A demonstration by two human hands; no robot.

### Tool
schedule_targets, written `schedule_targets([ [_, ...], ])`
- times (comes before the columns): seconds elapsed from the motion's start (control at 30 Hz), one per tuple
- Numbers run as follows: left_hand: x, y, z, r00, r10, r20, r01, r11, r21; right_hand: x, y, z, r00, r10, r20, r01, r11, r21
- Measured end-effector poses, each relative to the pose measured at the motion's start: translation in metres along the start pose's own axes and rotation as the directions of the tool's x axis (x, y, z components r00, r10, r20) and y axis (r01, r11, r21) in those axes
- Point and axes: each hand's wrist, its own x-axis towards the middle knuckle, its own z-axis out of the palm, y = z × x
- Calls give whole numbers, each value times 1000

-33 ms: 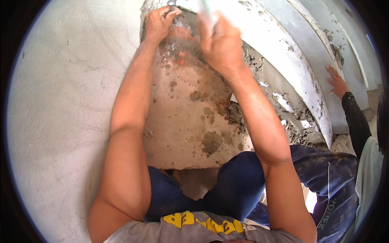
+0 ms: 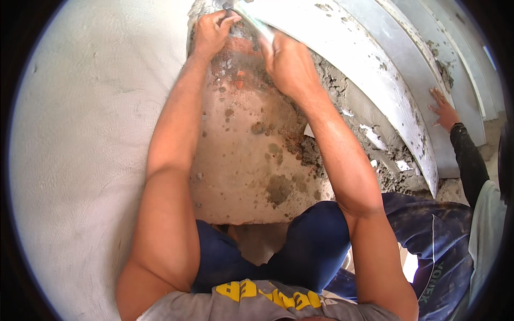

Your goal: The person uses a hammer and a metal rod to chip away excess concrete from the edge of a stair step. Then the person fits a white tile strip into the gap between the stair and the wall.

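Note:
At the far end of the stained step, my left hand (image 2: 211, 33) pinches a short dark metal chisel (image 2: 227, 6) between thumb and fingers. Only its rounded top shows; the lower part is hidden by the hand. My right hand (image 2: 292, 61) is closed round the pale, greenish handle of a hammer (image 2: 256, 22), smeared by motion. The handle slants up and left, its far end at the chisel's top. Below both hands, the step surface (image 2: 235, 171) shows exposed red brick (image 2: 239, 51) and wet mortar spots.
A smooth plastered wall (image 2: 91, 134) rises along the left. On the right, curved pale slabs (image 2: 369, 69) border rough mortar (image 2: 342, 91) with white scraps. Another person's hand (image 2: 445, 111) rests on a slab, and that person's dark trousers (image 2: 444, 235) are close by my right arm.
My right hand has swung the hammer down and left, bringing its far end to the chisel. My left hand stays in place.

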Motion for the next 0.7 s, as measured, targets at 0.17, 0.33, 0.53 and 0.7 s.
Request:
schedule_targets([
  [0.17, -1, 2, -6, 996, -70, 51, 67, 996, 62, -1, -50, -48, 983, -103, -155, 135, 967, 216],
  [0.33, 1, -7, 1, 996, -67, 51, 62, 994, 88, -5, -32, -29, 881, -245, -404, 361, 900, 243],
  [0.53, -1, -3, -5, 993, -96, 72, 90, 992, 88, -6, -52, -46, 998, 36, -54, -30, 993, 111],
  [0.7, 2, 1, 0, 997, -80, -24, 81, 997, 17, 1, -49, -45, 889, -209, -407, 314, 925, 212],
])
